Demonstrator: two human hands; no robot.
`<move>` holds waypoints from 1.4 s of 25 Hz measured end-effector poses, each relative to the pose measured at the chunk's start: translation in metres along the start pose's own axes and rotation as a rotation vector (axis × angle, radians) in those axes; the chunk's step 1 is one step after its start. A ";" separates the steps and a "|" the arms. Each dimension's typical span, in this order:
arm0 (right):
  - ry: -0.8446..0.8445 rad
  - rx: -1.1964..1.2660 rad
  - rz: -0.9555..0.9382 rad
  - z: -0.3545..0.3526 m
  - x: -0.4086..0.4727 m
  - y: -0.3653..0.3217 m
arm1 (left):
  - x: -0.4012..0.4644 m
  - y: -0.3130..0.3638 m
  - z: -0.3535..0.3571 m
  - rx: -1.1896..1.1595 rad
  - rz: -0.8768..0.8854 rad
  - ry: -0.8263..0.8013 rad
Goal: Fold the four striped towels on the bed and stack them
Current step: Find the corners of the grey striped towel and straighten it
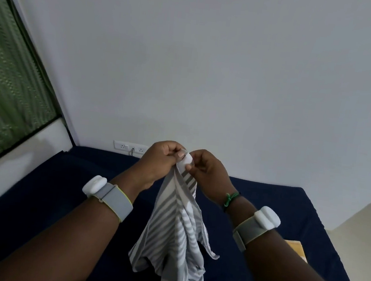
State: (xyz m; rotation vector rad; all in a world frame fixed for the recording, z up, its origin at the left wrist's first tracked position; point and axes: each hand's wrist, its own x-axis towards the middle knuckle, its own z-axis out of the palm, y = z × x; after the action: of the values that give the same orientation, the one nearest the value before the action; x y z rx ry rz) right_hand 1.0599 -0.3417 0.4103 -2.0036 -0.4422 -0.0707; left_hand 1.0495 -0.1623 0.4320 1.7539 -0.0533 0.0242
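A grey-and-white striped towel point(175, 228) hangs bunched in the air above the dark blue bed point(274, 218). My left hand point(159, 160) pinches its top edge with thumb and curled fingers. Right beside it, my right hand point(206, 172) pinches the same top edge, the two hands almost touching. The towel droops down towards the bottom of the view, its lower end cut off by the frame. No other striped towels are visible.
A white wall with a socket strip point(130, 147) stands behind the bed. A green-curtained window point(11, 71) and white sill are at the left. A tan flat object point(296, 248) lies on the bed by my right forearm. Pale floor shows at the right.
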 end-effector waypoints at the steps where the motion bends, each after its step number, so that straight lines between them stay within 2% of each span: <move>1: 0.000 -0.056 -0.021 -0.005 0.005 -0.004 | 0.004 0.007 -0.005 0.017 0.032 0.002; 6: -0.092 -0.057 -0.022 -0.026 0.034 -0.026 | 0.023 0.043 -0.023 0.087 0.132 0.146; 10: -0.144 -0.080 -0.018 -0.041 0.053 -0.038 | 0.044 0.070 -0.048 0.034 0.199 0.300; 11: -0.118 -0.113 -0.048 -0.042 0.055 -0.042 | 0.048 0.075 -0.055 0.022 0.208 0.324; 14: 0.099 -0.163 -0.211 -0.040 0.056 -0.051 | 0.057 0.090 -0.072 -0.038 0.230 0.365; 17: 0.097 -0.174 -0.305 -0.029 0.054 -0.059 | 0.065 0.100 -0.084 -0.052 0.215 0.399; 19: 0.165 -0.163 -0.311 -0.031 0.058 -0.060 | 0.068 0.103 -0.087 -0.082 0.204 0.395; 21: 0.062 -0.225 -0.306 -0.032 0.064 -0.060 | 0.069 0.106 -0.088 -0.111 0.211 0.391; 22: 0.064 -0.260 -0.304 -0.032 0.066 -0.058 | 0.070 0.107 -0.088 -0.118 0.214 0.393; 24: 0.230 -0.226 -0.261 -0.036 0.069 -0.055 | 0.070 0.111 -0.089 -0.124 0.220 0.401; 25: 0.226 -0.222 -0.242 -0.039 0.070 -0.054 | 0.070 0.112 -0.090 -0.128 0.226 0.411; 27: 0.089 -0.263 -0.244 -0.038 0.069 -0.051 | 0.071 0.115 -0.090 -0.118 0.244 0.444; 30: 0.305 -0.212 -0.204 -0.042 0.071 -0.047 | 0.071 0.118 -0.091 -0.109 0.247 0.473; 33: 0.135 -0.276 -0.225 -0.040 0.065 -0.040 | 0.072 0.118 -0.091 -0.108 0.252 0.508; 35: 0.308 -0.219 -0.191 -0.042 0.064 -0.036 | 0.072 0.117 -0.093 -0.094 0.244 0.523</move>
State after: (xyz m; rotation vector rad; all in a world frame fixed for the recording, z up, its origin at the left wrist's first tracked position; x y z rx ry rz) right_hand 1.1138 -0.3465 0.4756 -2.1115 -0.4388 -0.5602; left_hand 1.1164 -0.0933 0.5676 1.5912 0.1125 0.6445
